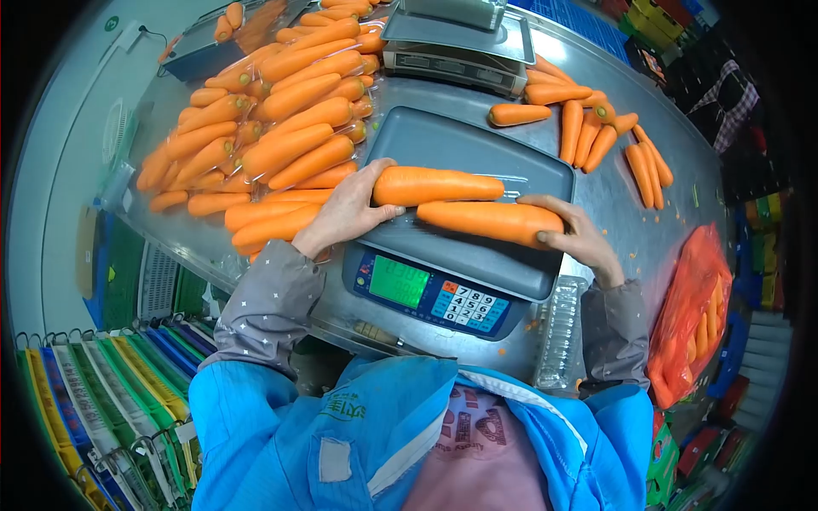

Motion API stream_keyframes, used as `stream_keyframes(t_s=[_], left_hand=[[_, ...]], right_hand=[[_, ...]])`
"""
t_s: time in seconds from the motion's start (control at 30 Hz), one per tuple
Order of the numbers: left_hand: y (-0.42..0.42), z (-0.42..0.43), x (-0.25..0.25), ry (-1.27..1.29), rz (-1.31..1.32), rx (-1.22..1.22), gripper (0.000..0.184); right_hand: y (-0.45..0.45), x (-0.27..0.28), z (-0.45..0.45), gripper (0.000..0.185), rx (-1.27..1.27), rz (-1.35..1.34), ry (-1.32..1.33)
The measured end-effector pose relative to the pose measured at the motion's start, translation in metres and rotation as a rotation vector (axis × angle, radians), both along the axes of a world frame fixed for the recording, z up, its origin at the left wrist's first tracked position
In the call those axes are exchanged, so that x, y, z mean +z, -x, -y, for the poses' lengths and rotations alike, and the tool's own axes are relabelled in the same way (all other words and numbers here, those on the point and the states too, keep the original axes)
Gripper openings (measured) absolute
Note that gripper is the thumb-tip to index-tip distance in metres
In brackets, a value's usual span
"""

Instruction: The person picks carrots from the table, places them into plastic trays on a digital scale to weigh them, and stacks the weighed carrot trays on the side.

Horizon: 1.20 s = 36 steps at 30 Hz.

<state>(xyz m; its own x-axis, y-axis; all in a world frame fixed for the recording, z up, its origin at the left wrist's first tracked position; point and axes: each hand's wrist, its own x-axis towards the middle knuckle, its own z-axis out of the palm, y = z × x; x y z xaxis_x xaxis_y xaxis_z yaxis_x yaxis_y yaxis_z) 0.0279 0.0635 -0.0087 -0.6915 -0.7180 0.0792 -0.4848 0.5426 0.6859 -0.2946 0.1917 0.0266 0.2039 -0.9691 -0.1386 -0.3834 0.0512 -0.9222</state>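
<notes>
Two large carrots lie side by side over the grey tray (477, 146) of a digital scale. My left hand (354, 204) grips the thick end of the upper carrot (439, 185). The lower carrot (486, 223) has its thick end between the fingers and thumb of my right hand (579, 234). Below the tray, the scale's green display (399, 281) is lit beside its keypad (469, 307). A large pile of carrots (290, 111), partly in clear wrapping, is left of the scale.
A second scale (456, 64) stands behind the tray. Loose carrots (588, 132) lie at the back right, and a red mesh bag (692, 324) of carrots is at the right edge. Clear plastic packaging (560, 332) sits right of the scale. Colourful folded bags (111, 400) hang at lower left.
</notes>
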Motion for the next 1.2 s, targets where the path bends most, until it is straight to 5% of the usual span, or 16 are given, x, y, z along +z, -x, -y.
stream_keyframes(t_s=[0.07,0.13,0.3,0.47,0.53,0.63,0.7,0.93,1.03,1.2], left_hand=[[0.000,0.000,0.001,0.000,0.003,-0.011,0.059],[0.000,0.001,0.001,-0.064,-0.022,-0.014,0.060],[-0.002,0.000,-0.012,0.092,-0.048,0.009,0.061],[-0.009,-0.006,-0.005,0.449,0.004,0.238,0.063],[-0.015,-0.004,0.001,-0.261,0.268,0.122,0.060],[-0.006,-0.013,-0.017,-0.084,0.337,0.193,0.040],[0.002,-0.013,-0.012,-0.193,0.262,0.307,0.034],[-0.001,-0.027,-0.014,-0.473,-0.025,0.337,0.037],[-0.016,-0.032,-0.011,-0.921,-0.523,0.277,0.044],[-0.078,-0.018,-0.005,-0.967,-0.633,0.325,0.058]], right_hand=[[-0.007,-0.004,0.008,0.056,0.005,-0.034,0.009],[-0.014,-0.008,0.013,0.050,0.022,-0.421,0.312],[-0.016,-0.025,0.007,0.058,0.010,-0.574,0.447],[-0.007,-0.022,-0.001,0.059,-0.294,-0.337,0.290],[-0.004,-0.026,0.002,0.052,-0.406,-0.179,0.062],[-0.012,-0.046,0.008,0.055,-0.362,-0.160,0.031],[-0.022,-0.042,0.007,0.060,-0.415,-0.073,-0.040],[-0.028,-0.035,-0.007,0.063,-0.453,-0.020,-0.007],[-0.041,-0.015,-0.009,0.059,-0.471,0.000,-0.038],[-0.089,0.003,0.012,0.054,-0.368,0.118,-0.028]])
